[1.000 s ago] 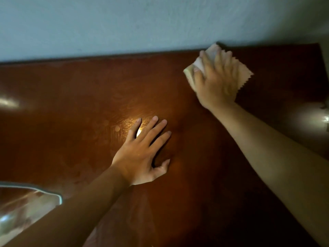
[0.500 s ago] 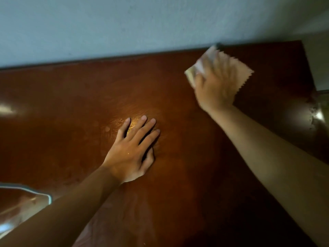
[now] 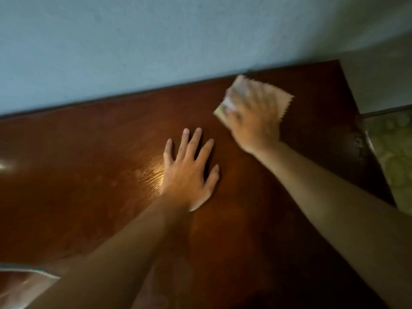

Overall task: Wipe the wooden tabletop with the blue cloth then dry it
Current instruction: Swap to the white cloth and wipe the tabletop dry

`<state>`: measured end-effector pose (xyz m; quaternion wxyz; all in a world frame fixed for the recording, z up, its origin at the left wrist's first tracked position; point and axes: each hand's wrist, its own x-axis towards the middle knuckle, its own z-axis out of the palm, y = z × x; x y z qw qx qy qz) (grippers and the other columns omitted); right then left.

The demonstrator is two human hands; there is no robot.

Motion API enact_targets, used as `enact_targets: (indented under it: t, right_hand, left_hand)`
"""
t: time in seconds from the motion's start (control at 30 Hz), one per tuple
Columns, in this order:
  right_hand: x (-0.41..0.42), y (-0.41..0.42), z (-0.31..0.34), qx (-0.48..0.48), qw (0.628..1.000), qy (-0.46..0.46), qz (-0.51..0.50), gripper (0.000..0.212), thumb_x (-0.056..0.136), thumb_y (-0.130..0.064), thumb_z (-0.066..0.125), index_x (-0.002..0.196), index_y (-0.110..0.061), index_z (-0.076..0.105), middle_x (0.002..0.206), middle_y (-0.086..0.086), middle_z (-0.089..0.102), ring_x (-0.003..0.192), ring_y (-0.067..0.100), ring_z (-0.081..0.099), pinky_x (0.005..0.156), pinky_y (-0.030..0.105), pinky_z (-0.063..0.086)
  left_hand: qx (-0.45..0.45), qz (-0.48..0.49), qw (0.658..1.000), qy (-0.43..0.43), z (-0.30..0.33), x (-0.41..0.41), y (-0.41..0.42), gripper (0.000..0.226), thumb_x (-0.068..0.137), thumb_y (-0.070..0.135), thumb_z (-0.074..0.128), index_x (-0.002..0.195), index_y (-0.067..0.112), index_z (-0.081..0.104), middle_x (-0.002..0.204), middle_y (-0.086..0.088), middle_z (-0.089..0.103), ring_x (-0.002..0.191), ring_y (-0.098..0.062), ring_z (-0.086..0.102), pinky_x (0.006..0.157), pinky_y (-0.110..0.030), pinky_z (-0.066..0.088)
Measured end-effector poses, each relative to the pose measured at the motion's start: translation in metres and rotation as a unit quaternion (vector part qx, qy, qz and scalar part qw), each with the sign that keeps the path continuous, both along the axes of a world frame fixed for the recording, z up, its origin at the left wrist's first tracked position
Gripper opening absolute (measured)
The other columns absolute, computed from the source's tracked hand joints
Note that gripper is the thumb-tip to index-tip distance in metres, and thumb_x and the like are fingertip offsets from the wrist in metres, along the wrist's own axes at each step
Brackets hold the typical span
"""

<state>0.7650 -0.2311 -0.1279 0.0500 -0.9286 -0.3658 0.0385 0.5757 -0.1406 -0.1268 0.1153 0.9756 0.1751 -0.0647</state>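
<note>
The right hand (image 3: 254, 121) presses a pale cloth (image 3: 282, 101) (blurred; fingers seemingly flat) at the table's (image 3: 89, 175) one o'clock corner; the left hand (image 3: 187, 172), fingers spread, probably braces the reach.

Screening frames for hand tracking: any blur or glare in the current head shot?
Head view: right hand and the cloth under it are motion-smeared, fingers indistinct; left hand flat on the tabletop is sharper. Bright specular glare on the wood just left of the left hand. Overall dim, lower right nearly black; wide-angle tilt skews the table's back edge.
</note>
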Motion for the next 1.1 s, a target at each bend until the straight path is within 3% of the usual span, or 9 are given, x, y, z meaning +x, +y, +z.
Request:
enact_targets:
  t: [0.13, 0.27, 0.37, 0.53, 0.6, 0.73, 0.83, 1.0, 1.1]
  right_hand:
    - [0.004, -0.009, -0.007, 0.01, 0.998, 0.012, 0.067, 0.056, 0.107, -0.048, 0.025, 0.157, -0.028, 0.038, 0.166, 0.012, 0.03, 0.156, 0.034, 0.023, 0.127, 0.052, 0.015]
    - [0.08, -0.056, -0.007, -0.003, 0.997, -0.004, -0.079, 0.06, 0.108, -0.052, 0.023, 0.159, -0.021, 0.032, 0.166, 0.016, 0.029, 0.153, 0.039, 0.024, 0.125, 0.056, 0.016]
    - [0.092, -0.055, -0.004, 0.002, 0.988, 0.009, -0.156, 0.06, 0.107, -0.052, 0.02, 0.159, -0.023, 0.027, 0.169, 0.015, 0.022, 0.156, 0.038, 0.017, 0.125, 0.057, 0.013]
    - [0.024, -0.008, -0.01, 0.016, 1.0, 0.006, 0.003, 0.057, 0.105, -0.054, 0.025, 0.157, -0.032, 0.036, 0.168, 0.009, 0.027, 0.156, 0.034, 0.021, 0.126, 0.053, 0.016]
    - [0.04, -0.018, -0.009, 0.004, 1.0, 0.013, 0.026, 0.057, 0.106, -0.054, 0.024, 0.159, -0.033, 0.032, 0.169, 0.008, 0.025, 0.157, 0.032, 0.019, 0.127, 0.05, 0.014]
    - [0.123, -0.066, -0.006, -0.007, 0.991, 0.007, -0.132, 0.061, 0.108, -0.051, 0.018, 0.161, -0.022, 0.024, 0.169, 0.015, 0.021, 0.155, 0.036, 0.018, 0.126, 0.053, 0.014]
    - [0.132, -0.079, -0.002, 0.014, 0.982, 0.019, -0.185, 0.058, 0.108, -0.048, 0.021, 0.161, -0.024, 0.024, 0.169, 0.017, 0.019, 0.155, 0.039, 0.016, 0.126, 0.056, 0.012]
    - [0.061, -0.054, -0.007, 0.003, 0.999, 0.017, -0.044, 0.058, 0.105, -0.053, 0.02, 0.159, -0.031, 0.031, 0.167, 0.011, 0.028, 0.154, 0.036, 0.023, 0.124, 0.055, 0.019]
    - [0.094, -0.073, -0.005, -0.038, 0.998, -0.002, -0.04, 0.064, 0.105, -0.051, 0.008, 0.16, -0.023, 0.026, 0.168, 0.015, 0.023, 0.154, 0.036, 0.021, 0.124, 0.054, 0.018]
  left_hand:
    - [0.032, 0.019, 0.999, 0.024, -0.012, 0.013, -0.023, 0.067, 0.099, 0.062, 0.014, 0.159, 0.03, 0.014, 0.169, -0.003, 0.0, 0.154, -0.029, -0.012, 0.121, -0.056, -0.008]
    - [0.036, 0.023, 0.999, 0.022, -0.018, 0.011, -0.021, 0.067, 0.1, 0.063, 0.015, 0.159, 0.031, 0.015, 0.168, -0.002, 0.001, 0.154, -0.029, -0.013, 0.121, -0.057, -0.007]
    - [0.035, 0.02, 0.999, 0.02, -0.019, 0.011, -0.022, 0.067, 0.101, 0.063, 0.017, 0.158, 0.028, 0.02, 0.168, -0.004, 0.007, 0.155, -0.031, -0.008, 0.122, -0.059, -0.002]
    - [0.049, 0.015, 0.998, 0.028, -0.017, 0.01, -0.022, 0.067, 0.101, 0.061, 0.02, 0.158, 0.025, 0.025, 0.168, -0.007, 0.011, 0.155, -0.032, -0.002, 0.121, -0.061, 0.004]
    - [0.05, 0.016, 0.998, 0.024, -0.017, 0.01, -0.023, 0.067, 0.101, 0.061, 0.021, 0.157, 0.025, 0.026, 0.167, -0.008, 0.013, 0.155, -0.032, 0.0, 0.121, -0.062, 0.007]
    - [0.048, 0.018, 0.999, 0.01, -0.017, 0.01, -0.022, 0.067, 0.101, 0.061, 0.025, 0.156, 0.024, 0.028, 0.167, -0.009, 0.015, 0.155, -0.033, 0.002, 0.12, -0.062, 0.008]
    - [0.043, 0.019, 0.999, 0.006, -0.018, 0.009, -0.022, 0.067, 0.1, 0.06, 0.028, 0.156, 0.023, 0.03, 0.167, -0.009, 0.016, 0.155, -0.033, 0.002, 0.121, -0.062, 0.007]
    - [0.049, 0.023, 0.999, 0.002, -0.018, 0.009, -0.024, 0.066, 0.1, 0.059, 0.029, 0.155, 0.023, 0.033, 0.166, -0.01, 0.019, 0.155, -0.033, 0.005, 0.12, -0.062, 0.009]
    - [0.053, 0.024, 0.998, -0.01, -0.021, 0.008, -0.023, 0.066, 0.1, 0.059, 0.03, 0.154, 0.022, 0.032, 0.165, -0.01, 0.02, 0.155, -0.033, 0.005, 0.12, -0.062, 0.008]
